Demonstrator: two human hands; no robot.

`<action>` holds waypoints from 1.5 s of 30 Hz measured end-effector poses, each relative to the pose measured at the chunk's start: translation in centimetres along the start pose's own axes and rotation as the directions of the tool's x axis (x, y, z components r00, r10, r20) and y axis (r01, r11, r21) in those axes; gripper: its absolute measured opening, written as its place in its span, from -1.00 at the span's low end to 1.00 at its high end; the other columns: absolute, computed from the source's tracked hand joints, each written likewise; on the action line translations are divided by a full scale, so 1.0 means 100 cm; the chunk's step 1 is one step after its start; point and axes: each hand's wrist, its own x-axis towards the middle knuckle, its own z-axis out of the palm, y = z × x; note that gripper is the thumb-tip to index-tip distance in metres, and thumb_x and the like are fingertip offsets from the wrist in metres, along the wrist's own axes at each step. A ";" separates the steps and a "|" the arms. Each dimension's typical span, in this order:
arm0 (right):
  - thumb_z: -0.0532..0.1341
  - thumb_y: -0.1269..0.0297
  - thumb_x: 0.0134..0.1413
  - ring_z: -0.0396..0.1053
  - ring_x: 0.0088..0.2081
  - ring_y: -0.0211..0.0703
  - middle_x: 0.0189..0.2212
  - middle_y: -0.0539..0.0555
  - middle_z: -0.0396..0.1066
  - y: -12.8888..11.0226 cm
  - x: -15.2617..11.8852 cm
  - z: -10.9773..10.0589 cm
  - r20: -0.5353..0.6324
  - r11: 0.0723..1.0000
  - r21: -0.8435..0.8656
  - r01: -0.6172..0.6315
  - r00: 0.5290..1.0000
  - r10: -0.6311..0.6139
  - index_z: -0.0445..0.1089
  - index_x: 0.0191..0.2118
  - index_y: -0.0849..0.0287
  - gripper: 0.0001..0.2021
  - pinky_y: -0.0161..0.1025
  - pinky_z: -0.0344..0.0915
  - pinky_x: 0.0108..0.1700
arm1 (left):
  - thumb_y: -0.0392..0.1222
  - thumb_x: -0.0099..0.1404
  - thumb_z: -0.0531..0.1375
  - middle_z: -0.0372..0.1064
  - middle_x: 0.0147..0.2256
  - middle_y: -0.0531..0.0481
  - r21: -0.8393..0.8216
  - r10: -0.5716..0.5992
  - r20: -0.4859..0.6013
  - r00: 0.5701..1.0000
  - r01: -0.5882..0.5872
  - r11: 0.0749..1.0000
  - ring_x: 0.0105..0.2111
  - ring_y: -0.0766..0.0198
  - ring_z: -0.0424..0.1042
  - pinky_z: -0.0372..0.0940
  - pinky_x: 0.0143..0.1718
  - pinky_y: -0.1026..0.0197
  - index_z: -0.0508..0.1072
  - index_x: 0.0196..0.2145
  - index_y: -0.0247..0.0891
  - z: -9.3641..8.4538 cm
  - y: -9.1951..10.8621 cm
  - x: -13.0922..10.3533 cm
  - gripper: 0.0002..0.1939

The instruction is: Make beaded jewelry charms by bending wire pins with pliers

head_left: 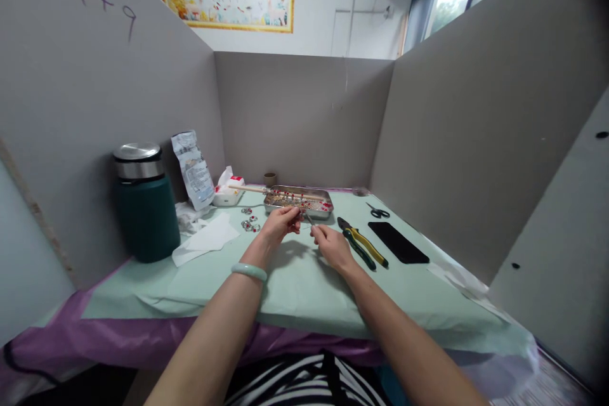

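My left hand (284, 223) is closed in a pinch on a small piece with red beads, just in front of the metal tray (328, 212). In my right hand (332, 245) is a thin metal tool (308, 219), gripped between closed fingers, its tip pointing at the beaded piece. The tray holds red and metallic beads, and a wooden stick (247, 188) lies across its left part. Several small ornaments with red beads (250, 226) lie on the green cover left of my left hand.
Pliers (364, 244), a black phone (398, 242) and scissors (379, 212) lie to the right. On the left stand a green flask (147, 219), a pouch (193, 168) and a tissue pack (229, 190), with white paper (209, 236) nearby. Grey partitions (304, 120) enclose the table.
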 end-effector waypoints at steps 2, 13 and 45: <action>0.00 0.00 0.16 0.33 -0.36 -0.17 -0.42 0.07 0.42 0.002 0.000 0.000 -0.091 0.978 -0.194 0.077 0.991 -0.096 0.38 -0.40 0.15 -0.63 -0.29 0.09 -0.35 | -0.05 0.08 0.31 0.33 -0.51 0.01 0.002 -0.003 0.002 1.000 0.003 1.000 -0.61 0.43 0.28 0.23 -0.58 0.30 0.45 -0.38 -0.39 0.001 0.001 0.000 -0.69; 0.02 0.01 0.16 0.25 -0.42 -0.16 -0.50 0.06 0.37 0.006 0.001 0.001 -0.095 0.976 -0.206 0.066 0.992 -0.087 0.35 -0.46 0.11 -0.65 -0.28 -0.03 -0.39 | -0.01 0.05 0.32 0.35 -0.45 -0.01 0.061 0.002 0.013 1.000 -0.003 0.998 -0.60 0.45 0.27 0.21 -0.59 0.32 0.47 -0.32 -0.38 0.000 0.001 -0.003 -0.64; -0.06 0.02 0.22 0.31 -0.57 -0.23 -0.54 0.08 0.39 -0.005 0.002 -0.016 0.798 0.451 0.544 -0.708 0.603 -0.016 0.36 -0.29 0.27 -0.58 -0.32 0.21 -0.55 | -0.19 -0.02 0.39 0.33 -0.52 0.06 -0.235 0.056 0.011 0.998 -0.052 0.971 -0.61 0.52 0.24 0.16 -0.58 0.39 0.49 -0.32 -0.38 0.003 0.006 -0.005 -0.70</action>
